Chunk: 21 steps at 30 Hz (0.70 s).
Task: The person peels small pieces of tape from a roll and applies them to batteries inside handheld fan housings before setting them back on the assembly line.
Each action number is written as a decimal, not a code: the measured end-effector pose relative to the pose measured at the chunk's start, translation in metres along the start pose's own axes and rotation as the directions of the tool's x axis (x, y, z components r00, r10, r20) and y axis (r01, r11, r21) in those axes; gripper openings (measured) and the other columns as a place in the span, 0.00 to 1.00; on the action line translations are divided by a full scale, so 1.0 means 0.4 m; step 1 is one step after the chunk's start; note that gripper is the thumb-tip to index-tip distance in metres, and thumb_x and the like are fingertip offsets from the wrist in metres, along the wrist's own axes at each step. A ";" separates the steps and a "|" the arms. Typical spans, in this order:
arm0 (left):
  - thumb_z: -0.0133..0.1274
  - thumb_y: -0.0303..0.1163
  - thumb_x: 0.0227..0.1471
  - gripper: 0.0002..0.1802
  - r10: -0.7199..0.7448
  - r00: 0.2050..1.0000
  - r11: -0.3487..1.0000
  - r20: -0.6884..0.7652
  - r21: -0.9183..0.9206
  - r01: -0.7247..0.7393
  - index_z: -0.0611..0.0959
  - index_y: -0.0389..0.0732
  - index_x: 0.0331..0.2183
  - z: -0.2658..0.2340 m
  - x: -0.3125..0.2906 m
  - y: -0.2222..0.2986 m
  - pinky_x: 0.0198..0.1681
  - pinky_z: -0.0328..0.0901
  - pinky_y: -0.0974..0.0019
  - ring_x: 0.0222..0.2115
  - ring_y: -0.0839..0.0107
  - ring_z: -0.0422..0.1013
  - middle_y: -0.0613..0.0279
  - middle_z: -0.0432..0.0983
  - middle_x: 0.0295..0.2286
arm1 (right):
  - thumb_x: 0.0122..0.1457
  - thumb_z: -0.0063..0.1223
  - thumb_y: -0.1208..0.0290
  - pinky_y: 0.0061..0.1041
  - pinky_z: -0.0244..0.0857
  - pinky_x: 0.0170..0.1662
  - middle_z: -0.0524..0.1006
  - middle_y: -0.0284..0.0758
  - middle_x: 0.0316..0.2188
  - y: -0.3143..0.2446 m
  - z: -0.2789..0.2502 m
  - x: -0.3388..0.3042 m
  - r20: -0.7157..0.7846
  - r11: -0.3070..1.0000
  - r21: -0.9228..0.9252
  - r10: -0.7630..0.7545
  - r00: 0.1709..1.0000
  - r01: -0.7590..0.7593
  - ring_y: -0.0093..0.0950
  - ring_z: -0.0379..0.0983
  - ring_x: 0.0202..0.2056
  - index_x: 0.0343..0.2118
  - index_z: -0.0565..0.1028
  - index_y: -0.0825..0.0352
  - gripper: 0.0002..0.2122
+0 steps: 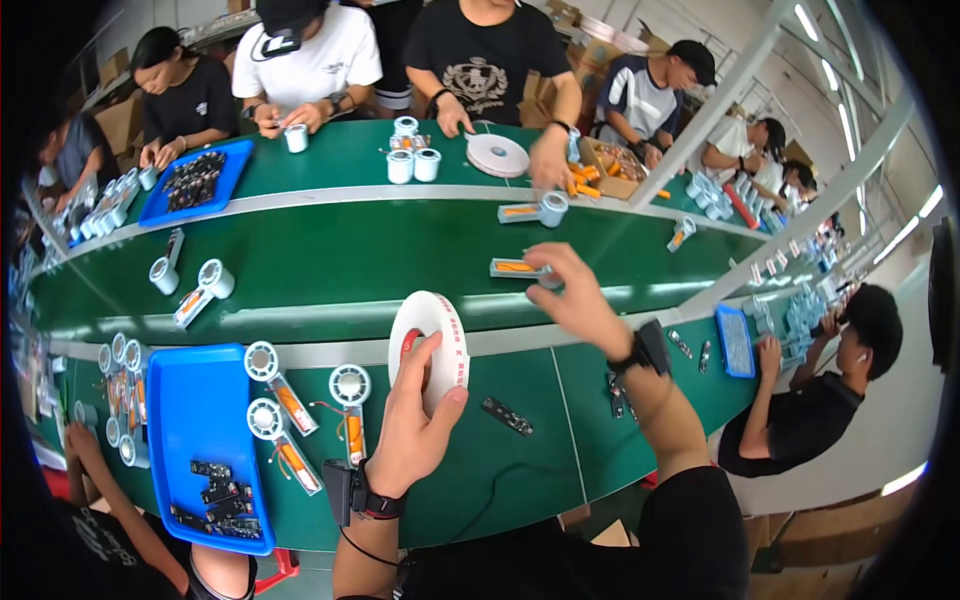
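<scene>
My left hand (415, 425) grips a roll of white tape (455, 362) with red print, its fingers through the core, above the near bench. Over the middle green belt, my right hand (580, 300) curls its fingers around the round end of a pale blue handheld fan housing (508, 268). An orange battery shows in that fan's handle; its head is mostly hidden by my fingers. To the left of my left hand lies another fan housing (351, 400) with an orange battery and loose wires. A black circuit board (507, 416) lies to the right of the tape.
A blue tray (200, 390) with several circuit boards stands at left, beside more fan housings (285, 395). Other fans (205, 290) lie on the belt (370, 250). Across it, co-workers sit near another tape roll (497, 155); one co-worker's hand (548, 160) reaches toward a fan (535, 212).
</scene>
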<state>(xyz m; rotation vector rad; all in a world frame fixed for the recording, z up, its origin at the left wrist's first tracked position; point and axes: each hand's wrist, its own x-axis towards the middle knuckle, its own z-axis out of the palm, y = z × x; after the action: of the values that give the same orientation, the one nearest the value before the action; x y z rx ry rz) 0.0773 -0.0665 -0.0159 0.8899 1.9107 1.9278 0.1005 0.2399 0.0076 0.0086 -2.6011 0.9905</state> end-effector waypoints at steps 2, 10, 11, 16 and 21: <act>0.54 0.30 0.60 0.32 0.016 0.999 0.998 0.035 0.058 -0.018 0.64 0.35 0.63 0.027 0.010 -0.008 0.54 0.66 0.56 0.47 0.53 0.73 0.44 0.73 0.48 | 0.51 0.62 0.82 0.33 0.71 0.51 0.71 0.43 0.55 -0.173 0.001 -0.090 0.006 0.944 0.302 -0.144 0.990 0.135 0.43 0.72 0.51 0.53 0.74 0.65 0.24; 0.56 0.33 0.58 0.29 0.035 0.985 0.944 0.168 0.319 -0.088 0.71 0.35 0.59 0.104 0.017 0.054 0.46 0.69 0.54 0.43 0.45 0.74 0.45 0.73 0.44 | 0.48 0.66 0.80 0.29 0.73 0.40 0.77 0.36 0.45 -0.203 0.038 -0.213 -0.031 0.906 -0.146 -0.406 0.913 0.398 0.36 0.75 0.42 0.45 0.78 0.65 0.19; 0.56 0.33 0.58 0.29 0.009 0.982 0.933 0.190 0.352 -0.076 0.71 0.36 0.59 0.110 0.020 0.061 0.44 0.69 0.53 0.41 0.44 0.74 0.45 0.73 0.43 | 0.48 0.66 0.80 0.29 0.73 0.39 0.78 0.35 0.44 -0.194 0.038 -0.223 -0.041 0.900 -0.160 -0.415 0.909 0.404 0.35 0.75 0.40 0.43 0.79 0.65 0.17; 0.56 0.34 0.57 0.30 0.003 0.982 0.879 0.188 0.468 -0.092 0.71 0.38 0.60 0.110 0.026 0.037 0.40 0.70 0.51 0.38 0.43 0.74 0.45 0.73 0.41 | 0.46 0.67 0.81 0.28 0.70 0.35 0.77 0.33 0.38 -0.204 0.034 -0.232 -0.017 0.939 0.003 -0.345 0.939 0.345 0.33 0.73 0.36 0.37 0.79 0.65 0.14; 0.55 0.35 0.57 0.30 -0.002 0.978 0.891 0.208 0.445 -0.093 0.71 0.38 0.60 0.104 0.049 0.022 0.40 0.70 0.50 0.38 0.43 0.74 0.44 0.73 0.41 | 0.45 0.66 0.81 0.28 0.69 0.33 0.75 0.33 0.34 -0.198 0.044 -0.184 -0.037 0.941 -0.060 -0.337 0.941 0.334 0.32 0.72 0.33 0.35 0.79 0.65 0.12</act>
<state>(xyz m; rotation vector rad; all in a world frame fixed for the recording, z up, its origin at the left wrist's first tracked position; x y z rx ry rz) 0.0890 -0.0224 -0.0057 1.2136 2.2654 1.3572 0.1740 0.1599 0.0223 0.3983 -2.4697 0.7874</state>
